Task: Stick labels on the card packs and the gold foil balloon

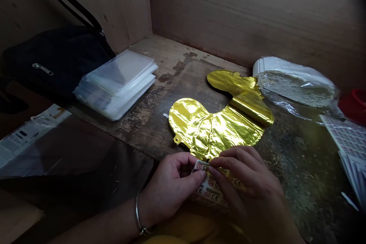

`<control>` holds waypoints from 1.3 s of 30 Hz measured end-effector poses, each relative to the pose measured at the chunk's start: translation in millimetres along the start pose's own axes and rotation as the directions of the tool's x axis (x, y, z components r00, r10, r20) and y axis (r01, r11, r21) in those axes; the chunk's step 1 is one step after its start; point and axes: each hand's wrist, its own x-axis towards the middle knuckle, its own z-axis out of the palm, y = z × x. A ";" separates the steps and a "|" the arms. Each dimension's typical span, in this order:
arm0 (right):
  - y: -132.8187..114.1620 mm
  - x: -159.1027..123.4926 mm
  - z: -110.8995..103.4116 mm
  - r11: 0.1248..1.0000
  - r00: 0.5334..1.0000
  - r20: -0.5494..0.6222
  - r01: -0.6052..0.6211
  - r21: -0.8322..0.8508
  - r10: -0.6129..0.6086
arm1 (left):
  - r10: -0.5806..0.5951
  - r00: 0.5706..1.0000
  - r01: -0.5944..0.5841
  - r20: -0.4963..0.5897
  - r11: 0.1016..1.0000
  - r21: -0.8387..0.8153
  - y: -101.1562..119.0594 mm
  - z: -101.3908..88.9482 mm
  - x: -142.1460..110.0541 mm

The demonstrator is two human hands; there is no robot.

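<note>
A sheet of small stickers (213, 195), printed with CE marks and red warning circles, is held low at the table's front edge. My left hand (174, 183) pinches its upper left corner between thumb and fingers. At the sheet's top edge, my right hand (248, 183) has thumb and forefinger closed on a sticker by the corner. Just beyond both hands lies a flat gold foil balloon (220, 127), curved and creased, with a small holed tab at its lower left. My right hand's fingers partly cover the balloon's near edge.
Clear plastic sleeves (117, 84) are stacked at the left, beside a dark bag (54, 61). At the back right is a plastic-wrapped white bundle (294, 80). More printed sheets (347, 141) and a red object (353, 106) stand at the right edge. Wooden walls close the back.
</note>
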 end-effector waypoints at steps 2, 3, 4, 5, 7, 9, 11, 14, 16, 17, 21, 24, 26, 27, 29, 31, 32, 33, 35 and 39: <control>-0.7 1.3 1.2 1.000 1.000 -0.016 0.009 0.010 -0.009 | 0.010 1.000 -0.010 0.017 1.000 0.002 1.7 -0.1 -0.6; -0.8 1.9 2.0 1.000 0.999 -0.026 0.023 0.013 -0.023 | 0.010 1.000 -0.010 0.023 1.000 -0.003 2.4 0.2 -0.9; -0.6 2.2 2.8 0.999 0.999 -0.035 0.038 0.012 -0.038 | 0.010 1.000 -0.009 0.022 1.000 -0.009 3.0 0.7 -1.1; 0.0 2.0 3.8 0.999 0.998 -0.042 0.054 0.003 -0.053 | 0.008 1.000 -0.008 0.018 1.000 -0.014 3.5 1.3 -1.3; 2.7 -0.7 6.3 0.993 0.993 -0.041 0.108 -0.040 -0.109 | 0.001 1.000 -0.001 0.003 1.000 -0.022 3.5 2.2 -1.3; 7.0 -6.4 9.2 0.973 0.976 -0.042 0.207 -0.107 -0.212 | -0.013 1.000 0.013 -0.011 0.999 -0.031 2.3 2.1 -0.8; 11.2 -12.7 11.7 0.941 0.949 -0.042 0.302 -0.151 -0.311 | -0.026 0.999 0.025 -0.023 0.999 -0.040 0.5 0.8 0.0; 13.3 -15.9 12.3 0.955 0.961 -0.050 0.265 -0.133 -0.274 | -0.046 0.998 0.044 -0.042 0.998 -0.038 -1.0 -1.4 0.6; 11.6 -12.7 10.4 0.981 0.985 -0.062 0.155 -0.115 -0.163 | -0.061 0.997 0.060 -0.044 0.997 -0.040 -0.4 -1.5 0.3; 10.3 -10.3 9.1 0.988 0.991 -0.063 0.111 -0.108 -0.119 | -0.064 0.997 0.062 -0.046 0.997 -0.039 0.2 -1.0 0.1; 5.4 -3.6 5.8 0.996 0.997 -0.002 0.071 -0.050 -0.071 | -0.029 0.998 0.029 -0.051 1.000 -0.005 2.3 2.4 -0.8; 3.2 -3.7 6.8 0.997 0.997 -0.028 0.070 -0.027 -0.071 | -0.011 0.999 0.012 -0.052 1.000 0.021 3.0 4.4 -1.5; 2.4 -4.3 8.4 0.995 0.993 -0.078 0.087 -0.053 -0.091 | -0.014 0.999 0.016 -0.052 0.999 0.029 3.4 5.1 -2.1; 2.3 -4.6 9.4 0.993 0.989 -0.097 0.102 -0.067 -0.108 | -0.015 0.999 0.016 -0.051 0.999 0.028 3.7 5.3 -2.3; 3.3 -5.7 11.4 0.987 0.983 -0.108 0.140 -0.081 -0.148 | -0.018 0.998 0.019 -0.054 1.000 0.021 4.1 5.7 -2.4; 6.0 -8.1 13.9 0.978 0.976 -0.094 0.185 -0.101 -0.195 | -0.026 0.998 0.027 -0.061 1.000 0.017 4.1 5.7 -2.1; 7.8 -10.1 15.3 0.970 0.970 -0.094 0.212 -0.121 -0.223 | -0.031 0.997 0.032 -0.066 0.999 0.015 3.8 5.6 -1.9; 9.6 -12.5 16.7 0.960 0.962 -0.099 0.239 -0.144 -0.254 | -0.038 0.997 0.039 -0.073 0.999 0.012 3.4 5.5 -1.7; 12.9 -17.7 19.4 0.939 0.942 -0.117 0.292 -0.182 -0.316 | -0.049 0.995 0.050 -0.083 0.999 0.006 2.6 5.2 -1.5; 13.4 -23.3 22.4 0.921 0.925 -0.105 0.343 -0.182 -0.365 | -0.066 0.994 0.065 -0.087 0.998 -0.016 2.8 5.8 -1.4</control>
